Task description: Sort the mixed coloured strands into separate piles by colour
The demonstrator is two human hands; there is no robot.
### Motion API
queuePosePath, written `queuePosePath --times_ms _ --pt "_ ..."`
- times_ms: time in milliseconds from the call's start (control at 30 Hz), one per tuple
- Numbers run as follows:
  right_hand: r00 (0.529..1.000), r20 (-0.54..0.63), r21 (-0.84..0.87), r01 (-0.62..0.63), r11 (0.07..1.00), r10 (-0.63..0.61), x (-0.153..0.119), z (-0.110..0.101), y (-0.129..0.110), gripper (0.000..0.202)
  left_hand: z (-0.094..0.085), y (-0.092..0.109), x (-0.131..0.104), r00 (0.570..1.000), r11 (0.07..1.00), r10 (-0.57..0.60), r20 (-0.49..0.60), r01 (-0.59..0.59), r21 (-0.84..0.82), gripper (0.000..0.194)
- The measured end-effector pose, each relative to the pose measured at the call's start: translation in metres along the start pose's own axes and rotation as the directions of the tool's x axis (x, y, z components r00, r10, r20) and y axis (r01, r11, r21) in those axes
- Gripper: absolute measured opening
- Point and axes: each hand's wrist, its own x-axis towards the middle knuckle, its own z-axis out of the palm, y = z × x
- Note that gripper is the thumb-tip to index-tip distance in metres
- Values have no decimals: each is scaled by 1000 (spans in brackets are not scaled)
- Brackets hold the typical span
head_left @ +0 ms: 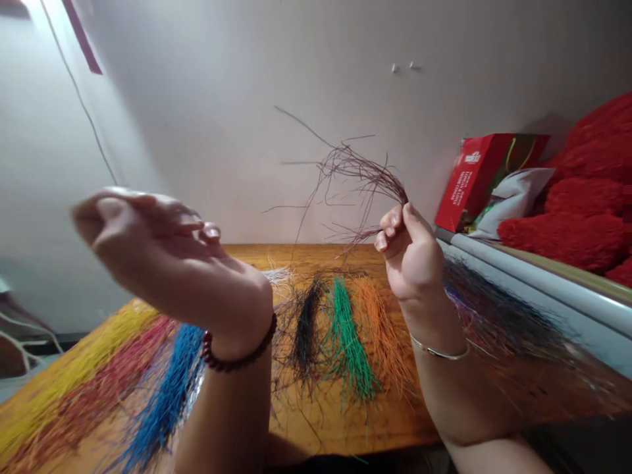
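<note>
My right hand (415,253) is raised over the table, thumb and fingers closed on a bundle of thin brown wires (365,172). The loose ends fan out to the left, and a smaller tuft sticks out below by the lower fingers. Raised at the left, my left hand (168,250) has its fingers curled, with thumb and forefinger seemingly pressed together; anything between them cannot be made out. Beneath and between the hands lie a black wire bundle (307,329), a green wire bundle (349,339) and an orange wire bundle (382,322).
On the wooden table (340,428), yellow wires (74,362), red wires (118,375) and blue wires (165,395) lie at left. White wires (279,276) are farther back; a dark mixed pile (508,316) lies right. Beyond stand a red box (464,184) and red plush (587,191).
</note>
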Motion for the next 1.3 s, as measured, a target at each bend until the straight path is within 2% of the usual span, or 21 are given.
queuePosePath --times_ms 33,67,167,233,300,367,400,467,533,567,600,633,667,733,800,900,967,1000,1100,1167,1300 --pt "1000 -6 3 -3 1000 3 2 -3 -3 36 10 -6 -4 998 999 37 -42 -38 -31 14" --pt "1000 -12 4 -7 1000 7 4 -6 -7 36 17 -12 -7 999 999 -1 -49 -1 -42 11" --pt "1000 -18 16 -19 1000 19 10 -15 -16 37 26 -41 -10 963 964 -267 33 267 4 5" --pt "999 -17 29 -28 999 29 13 -21 -22 37 24 -65 -10 903 908 -416 110 406 103 5" --pt "999 -23 34 -40 999 40 14 -26 -27 38 18 -88 -13 790 810 -574 215 510 288 7" --pt "998 -30 39 -45 998 46 15 -31 -33 38 14 -105 -18 605 694 -711 359 520 498 10" --pt "998 -34 44 -46 998 47 15 -33 -35 38 12 -110 -22 492 649 -757 431 484 587 13" --pt "998 -46 55 -40 998 43 15 -36 -39 38 10 -113 -29 225 611 -790 570 374 698 21" --pt "997 -65 57 -33 998 37 15 -38 -42 38 10 -110 -37 -62 633 -738 673 284 720 30" --pt "997 -75 56 -31 998 35 15 -39 -43 38 10 -108 -40 -184 654 -688 702 262 710 34" --pt "996 -84 54 -30 998 35 15 -39 -44 38 11 -106 -42 -273 672 -639 719 257 694 38" --pt "995 -91 54 -29 998 34 16 -40 -44 38 11 -104 -44 -327 684 -599 731 265 679 41" --pt "995 -96 57 -27 998 33 16 -40 -45 38 11 -103 -46 -352 686 -576 738 283 670 43" --pt "994 -104 68 -14 998 21 17 -41 -46 37 12 -104 -49 -350 660 -575 739 335 672 47" --pt "993 -114 73 9 997 -1 17 -43 -47 36 11 -106 -51 -311 619 -611 728 386 684 50" --pt "991 -131 57 44 997 -36 19 -46 -48 37 9 -109 -52 -219 597 -665 714 418 685 52" --pt "989 -136 34 56 998 -51 20 -47 -47 38 9 -110 -52 -197 620 -671 714 379 687 52" --pt "989 -137 23 60 998 -57 20 -47 -47 39 9 -109 -52 -212 637 -664 717 342 690 51" --pt "988 -138 1 70 998 -69 22 -49 -45 41 11 -107 -51 -309 695 -620 722 211 687 48" --pt "988 -138 -5 74 997 -74 24 -50 -43 41 13 -107 -52 -354 720 -599 718 155 677 45" --pt "986 -150 -8 65 998 -65 27 -53 -41 40 15 -108 -54 -346 726 -597 724 150 671 41"
